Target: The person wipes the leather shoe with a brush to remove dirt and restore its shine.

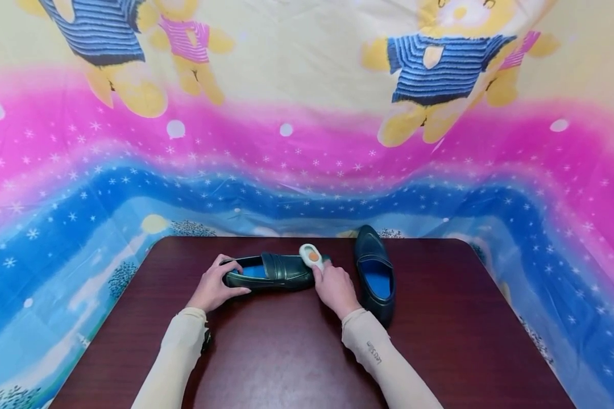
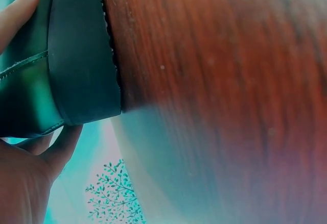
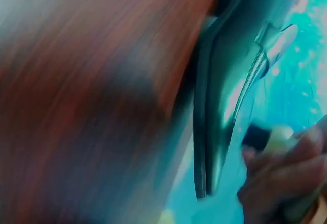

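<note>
A dark leather loafer [image 1: 294,275] with a blue insole lies sideways on the table, its toe towards the right. At its heel end my left hand [image 1: 212,288] grips it, fingers over the opening's rim and thumb along the near side. The left wrist view shows the heel [image 2: 84,55] close up. My right hand [image 1: 336,291] holds a small pale brush [image 1: 311,257] with an orange patch above the loafer's toe. In the right wrist view, the brush's dark face [image 3: 256,137] is blurred and appears just apart from the shoe.
The matching loafer [image 1: 374,275] stands right of my right hand, toe pointing to the table's back edge. Both shoes are on a dark red-brown wooden table [image 1: 266,363]. A patterned cloth [image 1: 307,153] with bears and snowflakes hangs behind and around it.
</note>
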`<state>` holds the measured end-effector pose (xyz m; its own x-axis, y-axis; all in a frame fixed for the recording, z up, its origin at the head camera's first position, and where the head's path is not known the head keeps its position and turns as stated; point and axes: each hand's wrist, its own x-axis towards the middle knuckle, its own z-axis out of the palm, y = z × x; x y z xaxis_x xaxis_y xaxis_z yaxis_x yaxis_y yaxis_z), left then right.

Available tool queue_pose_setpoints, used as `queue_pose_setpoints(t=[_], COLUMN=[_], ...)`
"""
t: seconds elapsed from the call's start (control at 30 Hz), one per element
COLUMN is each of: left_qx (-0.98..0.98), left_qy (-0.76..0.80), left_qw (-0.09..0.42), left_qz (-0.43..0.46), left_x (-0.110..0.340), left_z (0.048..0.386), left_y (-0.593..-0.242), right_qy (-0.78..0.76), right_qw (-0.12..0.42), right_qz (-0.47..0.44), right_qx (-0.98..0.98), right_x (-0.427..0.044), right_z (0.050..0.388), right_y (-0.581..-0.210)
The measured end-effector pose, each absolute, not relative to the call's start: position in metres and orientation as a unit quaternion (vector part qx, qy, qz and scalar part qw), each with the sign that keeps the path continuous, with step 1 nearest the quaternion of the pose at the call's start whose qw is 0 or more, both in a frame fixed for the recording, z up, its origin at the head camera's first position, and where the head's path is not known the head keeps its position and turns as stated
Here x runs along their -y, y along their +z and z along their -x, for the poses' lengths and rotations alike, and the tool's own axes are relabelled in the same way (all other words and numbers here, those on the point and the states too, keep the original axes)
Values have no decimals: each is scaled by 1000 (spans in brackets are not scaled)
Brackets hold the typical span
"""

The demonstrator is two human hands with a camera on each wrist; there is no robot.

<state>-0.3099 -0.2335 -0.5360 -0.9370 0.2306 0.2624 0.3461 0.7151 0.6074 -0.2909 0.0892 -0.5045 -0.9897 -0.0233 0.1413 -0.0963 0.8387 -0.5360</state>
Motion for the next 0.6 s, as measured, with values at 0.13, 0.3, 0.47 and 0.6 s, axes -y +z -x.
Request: queue_pose_setpoints(t=[0.13,0.3,0.47,0.6], left_qx=[921,922,923,922], left_qy=[-346,-343,-341,-340], left_qw=[88,81,86,83], left_qz=[155,160,159,164], left_x=[233,233,234,235], left_z=[309,310,309,310], left_y=[-536,-535,-536,-534], right_qy=[372,388,342,265], right_qw=[-8,-33,2,62], right_qz=[-77,-82,-64,-24], right_qx=[925,917,937,962], right_x=[-77,-63,-70,-86], right_z=[292,294,297,300], right_y=[-503,-506,-510,-511])
